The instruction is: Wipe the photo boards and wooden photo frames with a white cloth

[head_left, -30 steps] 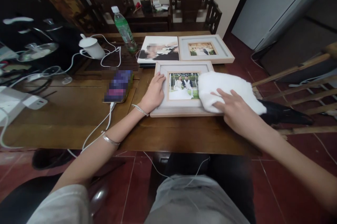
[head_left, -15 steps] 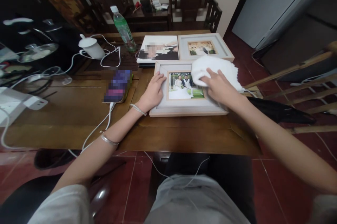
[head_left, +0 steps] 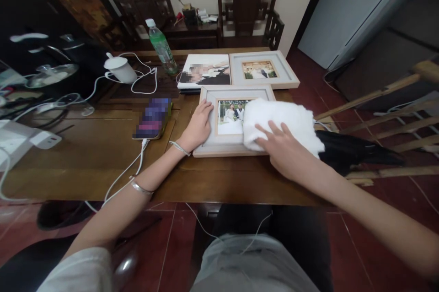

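A light wooden picture frame (head_left: pixel 205 144) with a wedding photo (head_left: pixel 226 120) lies flat on the table. My left hand (head_left: pixel 198 123) grips its left side, fingers over the rim. On the frame's right half rests a folded white cloth (head_left: pixel 291 120), and it hides that side of the frame and part of the photo. My right hand (head_left: pixel 283 148) holds the cloth against the frame, the fingers spread on top of it.
Behind lie a second framed photo (head_left: pixel 288 79) and a white-edged photo panel (head_left: pixel 195 65) on a dark stack. To the left are a phone (head_left: pixel 154 118) on a cable, a green bottle (head_left: pixel 162 49) and a white lidded cup (head_left: pixel 121 70). A wooden chair (head_left: pixel 377 93) stands at right.
My right hand has drawn the cloth toward me, from the frame's upper right to its lower right. My left hand keeps its place on the frame.
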`<state>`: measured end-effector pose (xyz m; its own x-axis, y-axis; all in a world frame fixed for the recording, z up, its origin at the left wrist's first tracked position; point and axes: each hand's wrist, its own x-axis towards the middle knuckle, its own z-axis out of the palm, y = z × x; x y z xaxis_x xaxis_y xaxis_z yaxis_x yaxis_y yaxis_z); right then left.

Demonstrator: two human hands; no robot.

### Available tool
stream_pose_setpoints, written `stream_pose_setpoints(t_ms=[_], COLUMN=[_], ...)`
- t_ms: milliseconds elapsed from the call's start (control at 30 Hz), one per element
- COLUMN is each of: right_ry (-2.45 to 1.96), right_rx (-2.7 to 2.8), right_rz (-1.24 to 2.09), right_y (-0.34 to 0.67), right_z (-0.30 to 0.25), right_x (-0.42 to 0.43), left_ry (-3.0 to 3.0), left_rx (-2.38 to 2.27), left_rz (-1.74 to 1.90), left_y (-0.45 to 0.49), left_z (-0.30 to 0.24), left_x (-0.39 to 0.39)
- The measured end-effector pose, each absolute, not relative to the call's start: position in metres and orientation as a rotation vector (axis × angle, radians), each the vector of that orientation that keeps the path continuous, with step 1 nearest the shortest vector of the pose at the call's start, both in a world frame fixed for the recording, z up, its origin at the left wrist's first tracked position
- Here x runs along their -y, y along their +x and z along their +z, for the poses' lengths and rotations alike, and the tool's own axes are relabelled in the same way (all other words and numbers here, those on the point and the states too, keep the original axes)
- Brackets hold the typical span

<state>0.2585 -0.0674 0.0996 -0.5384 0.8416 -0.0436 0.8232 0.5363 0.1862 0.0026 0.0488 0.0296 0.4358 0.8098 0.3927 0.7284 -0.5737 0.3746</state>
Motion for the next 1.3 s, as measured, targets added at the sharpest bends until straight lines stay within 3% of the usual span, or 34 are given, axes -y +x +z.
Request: stream_pose_setpoints(t_ms=[233,633,1067,1300], right_ry=[1.319,1.708,1.195,1.346], right_rx=[-2.702,-2.804,-2.836,-2.88], right_rz=[0.11,0.287,0.05,0.127], right_y=[0.251,0.269,0.246,0.256], right_z=[0.106,0.087,0.121,0.089], right_x=[0.097,-0.062,0.089,0.029], left_ry=[2.525,2.539,2.536,2.541], left_rx=[-1.404,-1.381,-1.388,-1.325], left_rz=[0.794,0.796,0.763,0.792], left_y=[0.008,0.005,0.006,0.004], left_z=[0.033,0.03,0.034,0.029], left_x=[-0.045,-0.047,-0.045,-0.048])
